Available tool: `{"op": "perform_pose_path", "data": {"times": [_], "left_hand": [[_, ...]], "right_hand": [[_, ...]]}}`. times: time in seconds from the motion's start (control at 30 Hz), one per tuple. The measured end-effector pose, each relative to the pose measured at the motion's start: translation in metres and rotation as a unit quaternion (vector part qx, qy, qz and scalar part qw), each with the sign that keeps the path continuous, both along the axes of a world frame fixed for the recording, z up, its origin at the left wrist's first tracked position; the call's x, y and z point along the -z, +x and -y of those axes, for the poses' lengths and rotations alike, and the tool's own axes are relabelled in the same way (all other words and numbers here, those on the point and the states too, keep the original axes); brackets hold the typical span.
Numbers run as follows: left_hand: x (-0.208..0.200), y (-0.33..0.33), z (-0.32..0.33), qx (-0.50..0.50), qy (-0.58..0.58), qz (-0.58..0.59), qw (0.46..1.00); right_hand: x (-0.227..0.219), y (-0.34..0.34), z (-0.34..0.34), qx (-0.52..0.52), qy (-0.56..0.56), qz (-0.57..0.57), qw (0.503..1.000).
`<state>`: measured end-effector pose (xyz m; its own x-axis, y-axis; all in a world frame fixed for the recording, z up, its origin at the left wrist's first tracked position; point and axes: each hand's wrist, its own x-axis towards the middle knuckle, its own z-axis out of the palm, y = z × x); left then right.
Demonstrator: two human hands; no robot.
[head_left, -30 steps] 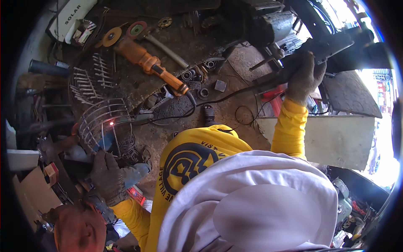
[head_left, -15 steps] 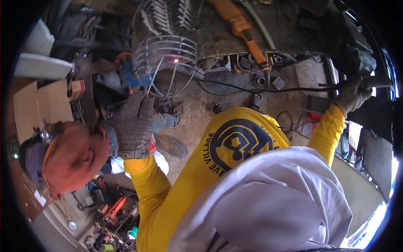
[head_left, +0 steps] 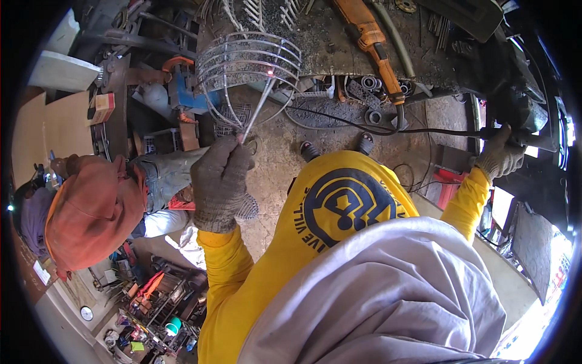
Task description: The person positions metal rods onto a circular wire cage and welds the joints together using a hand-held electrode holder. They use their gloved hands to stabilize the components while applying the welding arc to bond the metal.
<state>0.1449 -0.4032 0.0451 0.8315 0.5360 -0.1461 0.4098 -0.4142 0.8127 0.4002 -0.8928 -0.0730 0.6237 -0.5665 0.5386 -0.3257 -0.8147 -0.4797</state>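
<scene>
My left hand, in a grey-brown knitted glove, pinches the lower end of a thin metal rod. The rod slants up to a round cage of bent metal wire, where a small red spot glows. Whether rod and cage are joined I cannot tell. At the far right, my gloved right hand is closed around a dark handle, partly lost in shadow. A black cable runs to that hand from the middle. A bulky black object is just above it.
The dark worktable carries an orange power tool and metal strips. A co-worker in a red-orange head cover bends at the left, near a blue vise-like tool. Tools crowd the lower left.
My left hand has moved right and slightly down, and the rod now shows clearly in it. The view has shifted, with more of the table showing. My right hand remains at the dark handle.
</scene>
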Motion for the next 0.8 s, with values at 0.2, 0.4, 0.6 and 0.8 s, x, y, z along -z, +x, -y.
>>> {"op": "perform_pose_path", "data": {"times": [0.2,0.4,0.6,0.8], "left_hand": [[0.030,0.010,0.013,0.097,0.023,0.089,0.991],[0.032,0.004,0.019,0.092,0.027,0.032,0.995],[0.035,0.007,0.016,-0.078,-0.075,0.084,0.991],[0.095,0.009,-0.040,-0.087,0.059,0.208,0.972]], "right_hand": [[-0.011,-0.022,-0.033,-0.005,-0.006,0.062,0.998],[-0.043,-0.062,-0.082,-0.508,0.068,0.143,0.847],[0.021,-0.098,-0.256,-0.502,0.649,-0.349,0.453],[0.093,-0.094,-0.353,-0.357,0.833,-0.374,0.198]]}}
